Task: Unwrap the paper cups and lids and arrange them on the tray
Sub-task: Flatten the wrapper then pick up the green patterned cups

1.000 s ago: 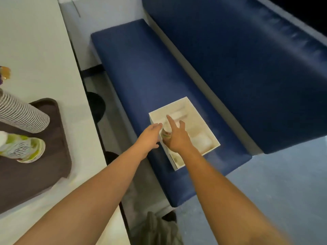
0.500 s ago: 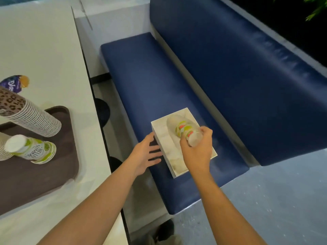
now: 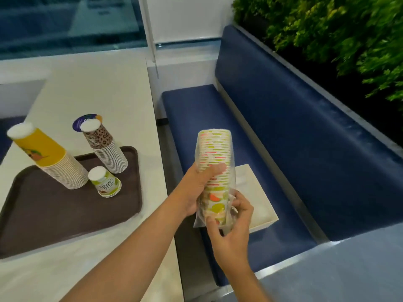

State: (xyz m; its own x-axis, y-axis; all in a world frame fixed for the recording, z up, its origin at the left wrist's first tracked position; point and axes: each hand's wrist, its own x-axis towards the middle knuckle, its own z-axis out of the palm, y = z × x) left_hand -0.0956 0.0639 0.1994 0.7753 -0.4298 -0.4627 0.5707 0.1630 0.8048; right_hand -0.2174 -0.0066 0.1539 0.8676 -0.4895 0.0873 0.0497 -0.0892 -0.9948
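Observation:
A stack of fruit-print paper cups in a clear plastic wrapper [image 3: 216, 153] stands upright in the air over the bench. My left hand [image 3: 199, 188] grips the stack around its middle. My right hand [image 3: 231, 223] holds its lower end and pinches the loose plastic there. On the brown tray [image 3: 54, 216] stand a yellow cup stack [image 3: 50, 160], a leopard-print cup stack [image 3: 106, 149] and a short green-print cup stack [image 3: 105, 183], all upside down.
The tray lies on a white table [image 3: 98, 94]. A white box [image 3: 259, 205] sits on the blue bench seat [image 3: 196, 110] behind my hands. A round purple lid [image 3: 81, 120] lies beyond the tray. Green plants [image 3: 338, 29] fill the upper right.
My right hand lifted the wrapped cup stack out of the white box and brought it upright. My left hand left the box edge and took hold of the stack. The view swung up.

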